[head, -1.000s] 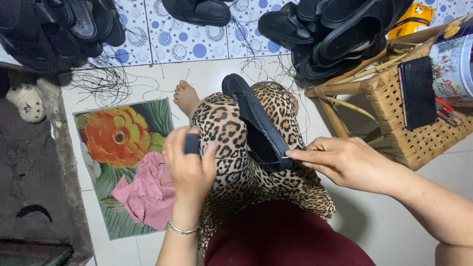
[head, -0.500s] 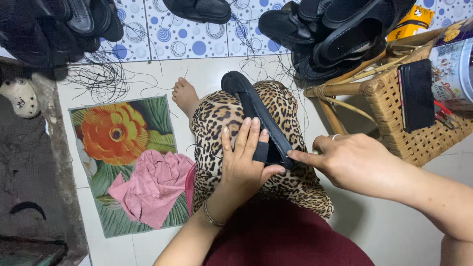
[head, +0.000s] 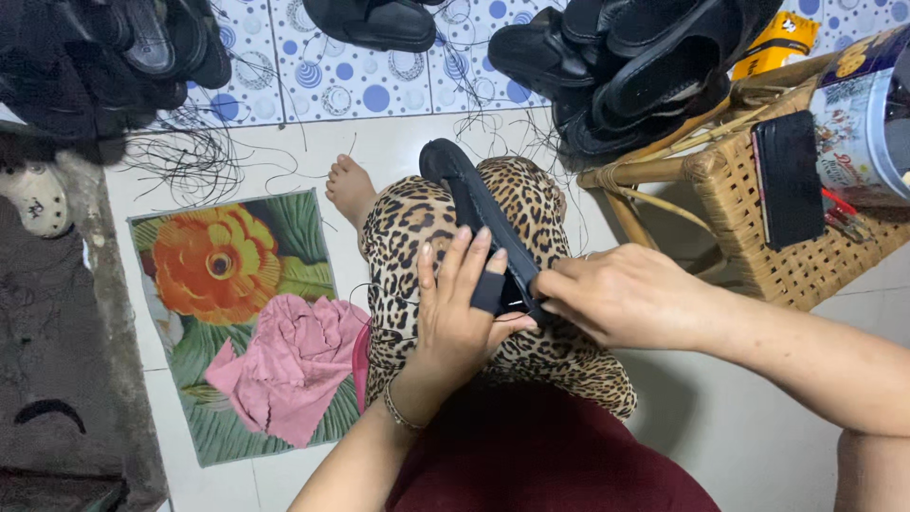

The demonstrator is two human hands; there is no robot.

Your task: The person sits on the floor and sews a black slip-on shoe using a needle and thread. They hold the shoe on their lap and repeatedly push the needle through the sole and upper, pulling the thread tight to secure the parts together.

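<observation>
On the lap, over leopard-print fabric: long black sandal sole, toe end pointing away toward the floor. Left hand laid flat against the sole's near end, fingers spread and extended upward, a short black strap piece tucked under the fingertips. Right hand closed around the same end from the other side, fingers curled, pinching sole and strap together. Thin bracelet at the left wrist. Left of the knee, on the white tiled floor: floral mat with orange bloom and green leaves, crumpled pink cloth on top. Upper right: woven wicker stool carrying a flat black rectangular case and a round tin with a colourful printed wrap. Beyond it, a small yellow package. Piles of black sandals along the top edge, loose black threads scattered nearby.
</observation>
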